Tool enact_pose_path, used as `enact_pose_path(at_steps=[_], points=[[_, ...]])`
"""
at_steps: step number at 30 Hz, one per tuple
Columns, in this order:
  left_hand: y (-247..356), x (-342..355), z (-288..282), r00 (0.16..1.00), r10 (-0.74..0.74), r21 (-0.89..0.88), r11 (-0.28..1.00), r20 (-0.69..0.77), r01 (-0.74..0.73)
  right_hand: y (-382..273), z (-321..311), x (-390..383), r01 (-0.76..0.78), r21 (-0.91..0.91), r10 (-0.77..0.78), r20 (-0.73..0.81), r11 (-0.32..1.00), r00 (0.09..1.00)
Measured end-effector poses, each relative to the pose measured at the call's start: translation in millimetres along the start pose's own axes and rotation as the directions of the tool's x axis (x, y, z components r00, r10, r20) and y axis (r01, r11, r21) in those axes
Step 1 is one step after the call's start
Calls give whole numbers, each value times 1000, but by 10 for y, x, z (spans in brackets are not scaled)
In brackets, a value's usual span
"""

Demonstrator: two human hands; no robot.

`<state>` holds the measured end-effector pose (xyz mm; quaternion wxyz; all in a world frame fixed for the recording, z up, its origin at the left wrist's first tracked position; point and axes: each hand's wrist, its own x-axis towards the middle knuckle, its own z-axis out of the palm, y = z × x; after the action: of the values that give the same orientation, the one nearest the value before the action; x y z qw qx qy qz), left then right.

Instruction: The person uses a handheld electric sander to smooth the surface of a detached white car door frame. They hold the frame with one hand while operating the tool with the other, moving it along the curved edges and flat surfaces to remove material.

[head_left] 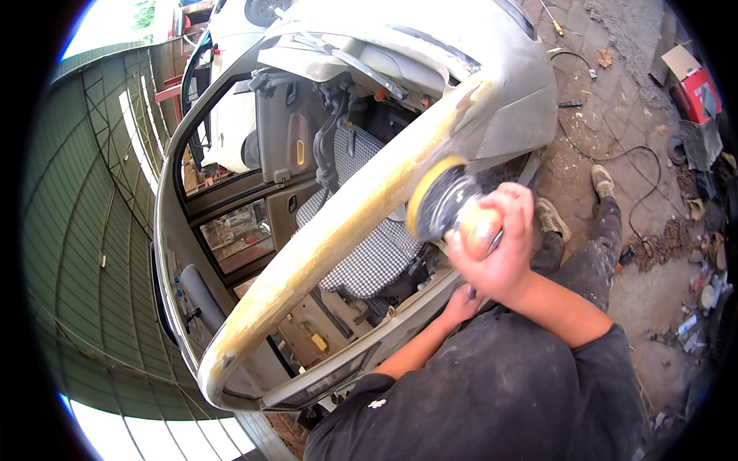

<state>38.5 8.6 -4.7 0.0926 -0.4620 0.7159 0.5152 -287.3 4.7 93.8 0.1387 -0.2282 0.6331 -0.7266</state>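
My right hand [503, 246] is closed on an orange-topped sander [480, 230] with a round yellow-rimmed pad [423, 196]. The pad is at the side of a curved car roof pillar [338, 230], whose surface carries a long band of patchy yellowish filler. Below it, my left hand [461, 305] is closed around a thin dark piece beneath the sander, perhaps its hose; exactly what is unclear. Through the opening behind the pillar shows a checked seat [354, 265].
The open car body's frame [165, 253] surrounds the cabin. On the paved ground at right lie a cord [657, 169], a screwdriver [557, 27], a red box [696, 96] and scattered debris. My shoes [602, 180] stand beside the car. A green corrugated roof [77, 230] fills the left.
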Motion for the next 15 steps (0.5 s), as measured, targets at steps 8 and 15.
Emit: enact_pose_path(at_steps=[8, 15], points=[[35, -26, 19, 998, 64, 35, 997, -8, -64, 57, -7, -112, -12, 4, 12, 36, 1000, 999], [-36, 10, 12, 996, 61, 41, 997, 69, -64, 72, -87, -45, -69, -21, 70, 49, 997, 996]])
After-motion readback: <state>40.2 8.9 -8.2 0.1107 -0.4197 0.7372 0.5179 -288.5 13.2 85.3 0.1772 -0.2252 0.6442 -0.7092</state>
